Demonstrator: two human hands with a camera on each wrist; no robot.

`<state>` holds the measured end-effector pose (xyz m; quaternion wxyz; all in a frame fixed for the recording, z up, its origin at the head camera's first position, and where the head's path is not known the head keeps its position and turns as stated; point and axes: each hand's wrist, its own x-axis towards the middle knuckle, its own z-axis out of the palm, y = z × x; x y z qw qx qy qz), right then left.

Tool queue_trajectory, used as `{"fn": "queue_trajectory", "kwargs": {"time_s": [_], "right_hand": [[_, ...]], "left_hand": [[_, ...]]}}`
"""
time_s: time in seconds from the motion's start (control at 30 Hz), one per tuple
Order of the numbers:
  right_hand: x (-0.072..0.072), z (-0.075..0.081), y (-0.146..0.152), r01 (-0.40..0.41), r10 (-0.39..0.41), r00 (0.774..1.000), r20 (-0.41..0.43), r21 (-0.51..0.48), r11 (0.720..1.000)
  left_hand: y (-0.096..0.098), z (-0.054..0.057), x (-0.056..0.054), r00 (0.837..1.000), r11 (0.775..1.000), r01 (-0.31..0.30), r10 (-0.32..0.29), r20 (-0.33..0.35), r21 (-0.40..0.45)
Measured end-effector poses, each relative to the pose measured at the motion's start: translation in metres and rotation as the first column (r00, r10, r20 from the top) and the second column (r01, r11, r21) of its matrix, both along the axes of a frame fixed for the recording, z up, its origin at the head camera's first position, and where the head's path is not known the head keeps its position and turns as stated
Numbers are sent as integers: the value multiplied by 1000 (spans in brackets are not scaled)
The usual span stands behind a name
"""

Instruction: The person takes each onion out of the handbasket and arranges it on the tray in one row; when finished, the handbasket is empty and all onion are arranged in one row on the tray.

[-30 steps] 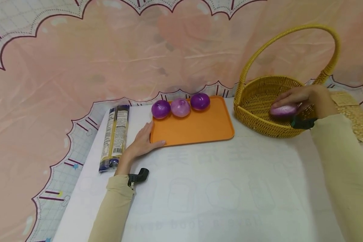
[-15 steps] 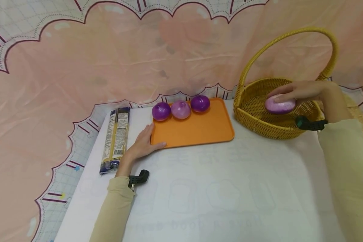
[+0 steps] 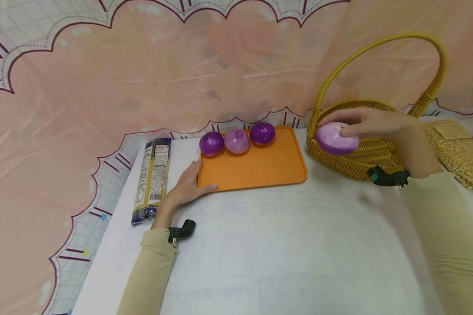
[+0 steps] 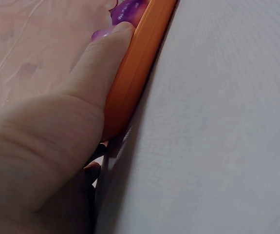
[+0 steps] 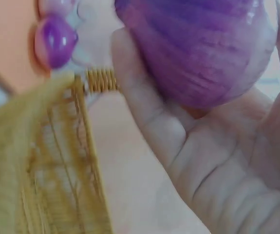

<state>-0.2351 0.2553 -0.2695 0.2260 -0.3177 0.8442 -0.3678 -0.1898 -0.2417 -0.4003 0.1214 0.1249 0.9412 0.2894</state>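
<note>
My right hand [image 3: 372, 124] grips a purple onion [image 3: 336, 139] above the front left rim of a yellow wicker basket [image 3: 340, 164]. In the right wrist view, the thumb and fingers wrap round the onion [image 5: 203, 53], and the basket [image 5: 57, 161] shows to the left. My left hand [image 3: 184, 187] rests at the near left corner of an orange tray [image 3: 252, 170], thumb along the front rim and fingers along the left side. Along the tray's back edge sit two dark purple onions [image 3: 211, 143] [image 3: 262, 133] with a paler onion [image 3: 237, 141] between them.
A long printed packet [image 3: 151, 179] lies left of the tray, close to my left wrist. The basket's tall handle [image 3: 378, 41] arches over it. Right of the basket lies a woven straw item [image 3: 459, 148]. A patterned cloth [image 3: 220, 70] covers the back.
My right hand has lifted the onion out of the basket's inside and moved it left to above the rim. The left hand stays on the tray.
</note>
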Motion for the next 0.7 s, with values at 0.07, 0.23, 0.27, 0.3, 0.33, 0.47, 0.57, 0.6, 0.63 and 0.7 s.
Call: {"fn": "queue_trajectory", "kwargs": {"time_s": [0.07,0.23,0.27,0.3,0.33,0.47,0.57,0.6,0.63,0.7], "right_hand": [[2,2,-12,-18,18,1000,-18,-23,1000],[4,-2,-49,73,-71,997,23,-73,995],[5,-4,-59,112,-109,993,37,-83,990],[5,-7,-68,155,-151,987,51,-98,983],[5,-11,-77,197,-191,979,65,-116,974],[4,-26,-107,317,-307,948,77,-198,928],[2,-36,-124,357,-362,932,19,-232,905],[2,-39,-129,361,-374,927,-11,-240,901],[1,-42,-134,362,-386,921,-56,-247,899],[-3,-49,-142,375,-420,896,-142,-262,889]], "left_hand": [[0,0,0,1000,1000,5,-5,-4,-2],[0,2,-1,1000,1000,-3,3,8,-5],[0,3,-1,1000,1000,-5,5,11,-5],[0,3,-1,1000,1000,-6,6,11,-4],[0,3,-1,1000,1000,-7,7,11,0],[0,2,-1,1000,1000,2,-2,2,18],[1,2,-1,1000,1000,3,-3,-10,22],[1,2,-1,1000,1000,4,-3,-11,19],[1,1,-1,1000,1000,5,-4,-12,18],[1,2,-1,1000,1000,5,-4,-11,13]]}}
